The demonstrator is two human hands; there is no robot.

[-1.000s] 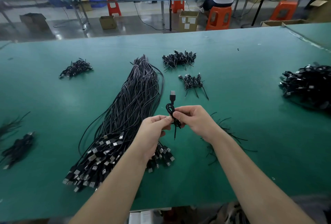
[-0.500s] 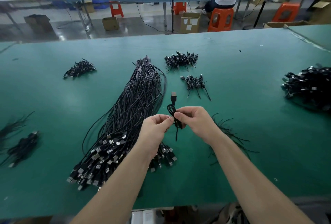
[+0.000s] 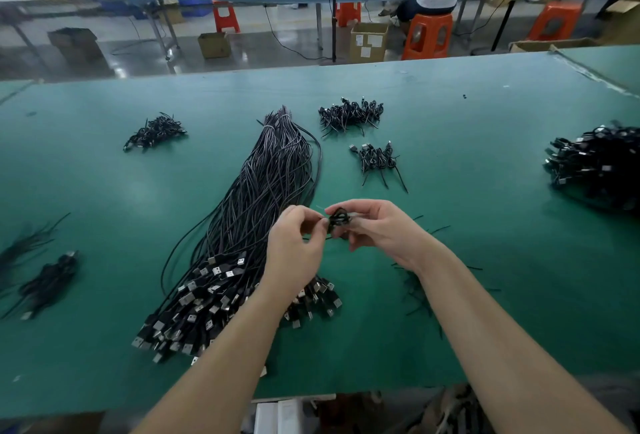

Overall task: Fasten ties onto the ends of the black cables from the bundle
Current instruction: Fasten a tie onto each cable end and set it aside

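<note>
**The little cable is now tucked into a small coil**

A moment ago one plug stuck up above the hands. Now it has come down and sits low between the fingers. The cable [image 3: 338, 218] is a small black coil held over the table [image 3: 485, 142].

The right hand [image 3: 377, 229] pinches the coil with curled fingers. The left hand [image 3: 294, 243] is closed too, and its fingertips pinch at the left side of the coil, where a thin black strand sticks out. This is likely the tie being wound or twisted. The picture is too blurry there to be sure.

So I think this cable is almost done. The twist may need to be made tight, and then the coil can go with a finished pile.

The big bundle [image 3: 273, 184] lies just left of the hands, with its silver plugs [image 3: 207, 298] toward the person. Many cables in it still wait, so the job is far from over.

Small piles of tied cables [image 3: 349, 114] lie farther back, and one more pile [image 3: 377, 158] is nearer. A big dark heap [image 3: 595, 166] sits far to the right. Loose ties [image 3: 415, 291] lie under the right arm, close enough to grab.
</note>
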